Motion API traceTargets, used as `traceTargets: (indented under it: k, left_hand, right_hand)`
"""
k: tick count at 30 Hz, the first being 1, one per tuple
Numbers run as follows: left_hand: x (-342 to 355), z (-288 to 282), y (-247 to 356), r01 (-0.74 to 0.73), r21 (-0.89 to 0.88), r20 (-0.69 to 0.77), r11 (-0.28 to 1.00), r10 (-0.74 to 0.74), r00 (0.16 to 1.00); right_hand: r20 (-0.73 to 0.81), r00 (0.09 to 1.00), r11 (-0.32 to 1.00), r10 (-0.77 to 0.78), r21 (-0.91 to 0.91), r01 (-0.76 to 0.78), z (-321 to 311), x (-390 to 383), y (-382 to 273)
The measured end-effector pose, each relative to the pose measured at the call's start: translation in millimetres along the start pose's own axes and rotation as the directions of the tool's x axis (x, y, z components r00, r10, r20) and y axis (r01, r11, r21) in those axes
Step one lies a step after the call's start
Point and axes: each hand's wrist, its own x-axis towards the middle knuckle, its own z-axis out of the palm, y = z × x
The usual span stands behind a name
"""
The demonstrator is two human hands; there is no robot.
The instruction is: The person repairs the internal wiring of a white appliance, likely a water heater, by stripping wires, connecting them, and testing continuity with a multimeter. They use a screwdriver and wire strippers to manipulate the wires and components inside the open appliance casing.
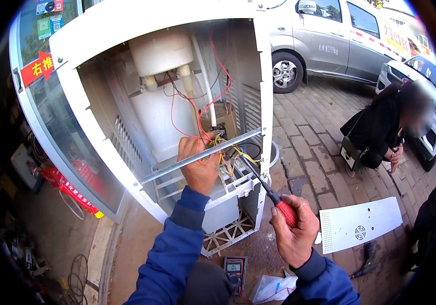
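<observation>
A tall white appliance cabinet [98,160] stands with its side uncovered, a pale tank [161,53] and loose wiring inside. My left hand [196,165] reaches in behind a metal crossbar [200,156]. Its fingers are closed on wires [197,136] beside a small dark part [219,128]; the fingertips are partly hidden. In my right hand [298,234] is a screwdriver [286,213] with a red and black handle. The screwdriver's shaft points up and left toward a cluster of yellow and orange wires [228,157] on a white frame.
A multimeter [235,274] and a clear plastic bag [274,288] lie below the cabinet. Right of them are a white perforated panel [361,224] and a dark power tool [366,262]. Another person [385,122] crouches near parked vehicles. A glass door [65,117] stands at left.
</observation>
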Motion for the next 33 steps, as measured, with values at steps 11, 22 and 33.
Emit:
traceTargets:
  k: [11, 22, 33]
  left_hand:
    - [2, 0, -2, 0.005, -0.007, 0.011, 1.000, -0.005, 1.000]
    - [0, 1, -3, 0.016, -0.044, 0.005, 0.999, -0.016, 1.000]
    - [0, 0, -3, 0.041, -0.050, 0.010, 0.998, -0.041, 0.999]
  right_hand:
    - [-0.010, 0.995, 0.993, -0.096, -0.064, 0.096, 28, 25, 1]
    - [-0.014, 0.979, 0.972, -0.205, -0.122, 0.201, 44, 38, 3]
    - [0.005, 0.984, 0.976, -0.178, -0.127, 0.177, 47, 44, 4]
